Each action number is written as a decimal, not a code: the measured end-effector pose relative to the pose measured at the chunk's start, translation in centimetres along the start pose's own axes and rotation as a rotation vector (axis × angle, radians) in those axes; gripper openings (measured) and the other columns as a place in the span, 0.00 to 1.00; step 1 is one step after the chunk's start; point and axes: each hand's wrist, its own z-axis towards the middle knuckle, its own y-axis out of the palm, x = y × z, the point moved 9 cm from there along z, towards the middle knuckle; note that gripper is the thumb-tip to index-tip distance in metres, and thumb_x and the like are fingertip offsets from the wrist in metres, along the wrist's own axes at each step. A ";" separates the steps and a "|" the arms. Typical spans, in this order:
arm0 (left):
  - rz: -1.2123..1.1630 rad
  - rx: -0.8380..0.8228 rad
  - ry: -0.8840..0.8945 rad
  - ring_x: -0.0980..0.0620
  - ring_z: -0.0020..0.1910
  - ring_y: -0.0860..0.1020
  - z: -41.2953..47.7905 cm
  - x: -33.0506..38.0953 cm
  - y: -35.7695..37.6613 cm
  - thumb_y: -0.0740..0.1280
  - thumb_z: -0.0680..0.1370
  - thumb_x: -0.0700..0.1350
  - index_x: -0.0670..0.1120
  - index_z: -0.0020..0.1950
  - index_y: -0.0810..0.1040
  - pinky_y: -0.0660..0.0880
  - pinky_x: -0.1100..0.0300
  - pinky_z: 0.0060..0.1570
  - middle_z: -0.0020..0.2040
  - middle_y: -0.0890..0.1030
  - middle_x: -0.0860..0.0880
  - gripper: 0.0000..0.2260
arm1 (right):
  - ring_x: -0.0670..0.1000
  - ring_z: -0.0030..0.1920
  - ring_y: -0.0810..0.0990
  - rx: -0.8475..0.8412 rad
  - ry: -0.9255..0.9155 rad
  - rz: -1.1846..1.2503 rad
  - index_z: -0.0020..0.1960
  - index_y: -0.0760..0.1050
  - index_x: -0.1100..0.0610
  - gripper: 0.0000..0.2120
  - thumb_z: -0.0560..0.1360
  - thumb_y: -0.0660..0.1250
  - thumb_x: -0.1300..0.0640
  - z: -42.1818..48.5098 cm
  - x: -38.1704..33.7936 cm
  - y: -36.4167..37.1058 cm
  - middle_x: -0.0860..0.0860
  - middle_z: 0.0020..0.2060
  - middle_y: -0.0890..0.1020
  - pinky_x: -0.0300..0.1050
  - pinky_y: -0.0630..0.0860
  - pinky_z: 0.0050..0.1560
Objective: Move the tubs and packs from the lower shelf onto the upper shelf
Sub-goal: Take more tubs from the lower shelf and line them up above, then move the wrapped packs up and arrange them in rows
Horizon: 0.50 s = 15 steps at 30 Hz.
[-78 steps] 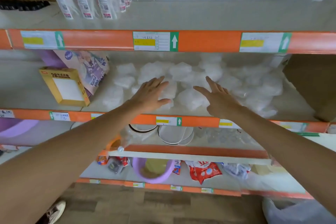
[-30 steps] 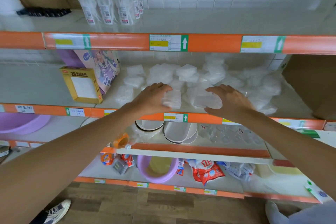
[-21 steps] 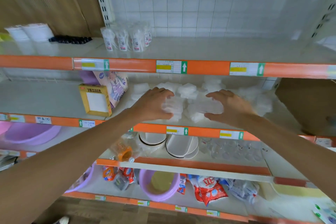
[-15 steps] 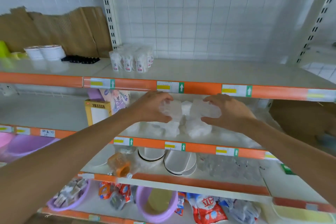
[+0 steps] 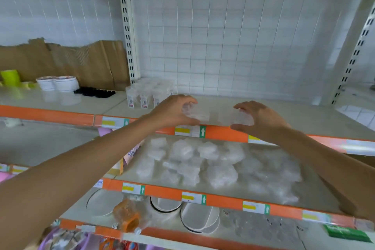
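Head camera, facing orange-edged store shelving. A person is reaching both bare arms forward. The left hand point(image 5: 172, 112) is gripping a clear pack point(image 5: 196, 112), fingers curling over its top and thumb beneath. The right hand point(image 5: 261, 121) is gripping a second pack point(image 5: 233, 117) the same way. Both packs are hovering at the front edge of the upper shelf point(image 5: 304, 115), side by side and nearly touching. Blur is hiding whether they are resting on it yet.

A second ago both hands were down on the lower shelf point(image 5: 162, 192), closing on these two packs in the pile point(image 5: 203, 160). Now they are up one level, so this pair is looking almost delivered, with only the setting down and letting go seeming to remain. The pile is still lying across the lower shelf, many packs strong, so most of the task is still waiting. Bagged cups point(image 5: 150, 95) are standing on the upper shelf just left of the left hand.
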 end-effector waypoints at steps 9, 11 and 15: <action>-0.052 -0.063 -0.033 0.54 0.63 0.73 10.5 -4.6 4.4 0.78 0.68 0.58 0.52 0.70 0.73 0.71 0.58 0.61 0.65 0.75 0.51 0.33 | 0.50 0.65 0.74 -0.076 0.097 -0.013 0.69 0.70 0.48 0.31 0.70 0.74 0.40 9.5 6.5 3.6 0.49 0.64 0.77 0.50 0.70 0.66; -0.067 -0.075 -0.034 0.53 0.63 0.74 12.7 -5.5 5.6 0.78 0.69 0.58 0.51 0.71 0.71 0.71 0.58 0.60 0.65 0.75 0.50 0.34 | 0.49 0.63 0.75 -0.086 0.121 0.029 0.68 0.71 0.47 0.31 0.68 0.75 0.41 11.4 7.7 4.5 0.49 0.62 0.77 0.49 0.72 0.65; -0.074 -0.097 -0.059 0.52 0.62 0.74 16.2 -7.3 7.5 0.77 0.69 0.57 0.51 0.70 0.71 0.72 0.55 0.62 0.64 0.75 0.52 0.33 | 0.44 0.58 0.76 -0.087 0.145 0.089 0.66 0.72 0.46 0.30 0.67 0.76 0.42 14.1 9.5 6.1 0.46 0.57 0.78 0.44 0.72 0.62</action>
